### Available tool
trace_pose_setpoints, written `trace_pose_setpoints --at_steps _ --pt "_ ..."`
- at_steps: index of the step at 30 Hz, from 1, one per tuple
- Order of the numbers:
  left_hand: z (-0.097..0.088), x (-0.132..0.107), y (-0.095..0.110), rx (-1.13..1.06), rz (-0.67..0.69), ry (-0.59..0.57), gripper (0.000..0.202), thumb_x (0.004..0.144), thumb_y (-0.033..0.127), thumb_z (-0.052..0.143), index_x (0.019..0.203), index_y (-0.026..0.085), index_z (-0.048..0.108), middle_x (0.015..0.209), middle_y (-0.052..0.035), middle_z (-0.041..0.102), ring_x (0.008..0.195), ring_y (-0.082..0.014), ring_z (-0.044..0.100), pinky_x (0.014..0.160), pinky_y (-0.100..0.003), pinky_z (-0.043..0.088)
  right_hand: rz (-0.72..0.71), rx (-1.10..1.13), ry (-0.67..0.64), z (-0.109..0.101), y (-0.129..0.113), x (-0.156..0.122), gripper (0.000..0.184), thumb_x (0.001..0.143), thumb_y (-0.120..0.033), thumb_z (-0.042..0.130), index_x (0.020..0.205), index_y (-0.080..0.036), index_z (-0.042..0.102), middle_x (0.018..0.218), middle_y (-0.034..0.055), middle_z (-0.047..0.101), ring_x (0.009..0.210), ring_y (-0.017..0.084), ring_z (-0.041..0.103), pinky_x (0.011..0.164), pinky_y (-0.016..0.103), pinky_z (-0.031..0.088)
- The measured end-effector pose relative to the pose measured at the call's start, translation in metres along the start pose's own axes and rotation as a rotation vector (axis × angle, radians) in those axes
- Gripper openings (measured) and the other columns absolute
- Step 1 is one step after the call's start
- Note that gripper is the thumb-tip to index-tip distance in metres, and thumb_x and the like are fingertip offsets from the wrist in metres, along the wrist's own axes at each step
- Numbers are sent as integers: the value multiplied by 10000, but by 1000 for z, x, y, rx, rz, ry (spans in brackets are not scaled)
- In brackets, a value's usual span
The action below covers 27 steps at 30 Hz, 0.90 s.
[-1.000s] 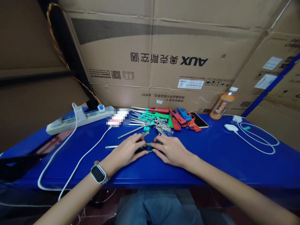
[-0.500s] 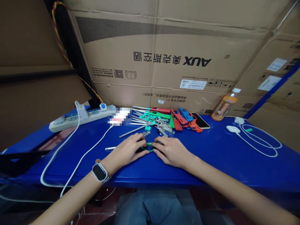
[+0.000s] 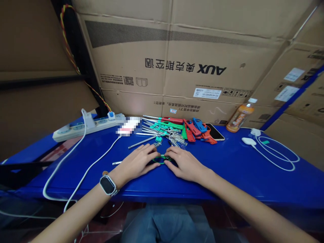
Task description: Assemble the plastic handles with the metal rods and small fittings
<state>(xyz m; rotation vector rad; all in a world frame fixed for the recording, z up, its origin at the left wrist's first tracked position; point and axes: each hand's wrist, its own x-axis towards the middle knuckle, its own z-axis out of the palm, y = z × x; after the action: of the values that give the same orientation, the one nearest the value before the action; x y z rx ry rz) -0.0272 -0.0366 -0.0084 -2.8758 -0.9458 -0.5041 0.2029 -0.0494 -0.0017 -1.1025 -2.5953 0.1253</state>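
Between my two hands, low over the blue table, is a long-nosed lighter with a green handle (image 3: 159,161); its metal tube (image 3: 116,163) sticks out to the left beyond my wrist side. My left hand (image 3: 142,160) is closed on the handle's left part, thumb below and fingers above. Fingers of my right hand (image 3: 186,163) pinch its right end, covering much of it. Just beyond lies a heap of lighter parts: metal tubes with teal collars (image 3: 159,138), clear fuel tanks (image 3: 179,139), and red, blue and green handle shells (image 3: 192,127). A red lighter (image 3: 173,120) lies behind.
A power strip (image 3: 73,131) with white cables stands at the left, beside a blurred-out item (image 3: 129,126). Right of the heap are a phone (image 3: 215,132), an orange drink bottle (image 3: 240,116) and a coiled white cable (image 3: 286,148). Cardboard (image 3: 136,98) walls the back.
My right fingers have shifted slightly along the green handle, showing more of its right end. The whole view has shifted a little; the heap looks unchanged.
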Motion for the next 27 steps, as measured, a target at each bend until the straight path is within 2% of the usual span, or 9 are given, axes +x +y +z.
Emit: trace_pose_setpoints --at_steps 6,16,27 --pt "0 0 0 53 9 -9 274 996 363 491 1146 202 654 1073 -90 589 922 -228 576 840 -375 475 21 47 24 1 -1 -4 211 972 -264 497 1101 -145 615 1102 100 628 1061 214 591 953 352 502" --pt "-2 2 2 132 28 -42 274 996 363 485 1102 195 673 1038 -91 594 881 -234 572 814 -386 463 -17 -220 -130 -11 -11 9 259 1007 -283 425 1013 -128 632 1011 103 598 872 199 611 768 313 502" --pt "0 -1 1 19 22 28 296 1016 356 445 1124 183 659 1015 -82 611 904 -210 587 840 -360 497 -28 -220 -154 -11 -10 9 341 1026 -301 382 1079 -120 666 1026 113 613 903 210 630 785 321 504"
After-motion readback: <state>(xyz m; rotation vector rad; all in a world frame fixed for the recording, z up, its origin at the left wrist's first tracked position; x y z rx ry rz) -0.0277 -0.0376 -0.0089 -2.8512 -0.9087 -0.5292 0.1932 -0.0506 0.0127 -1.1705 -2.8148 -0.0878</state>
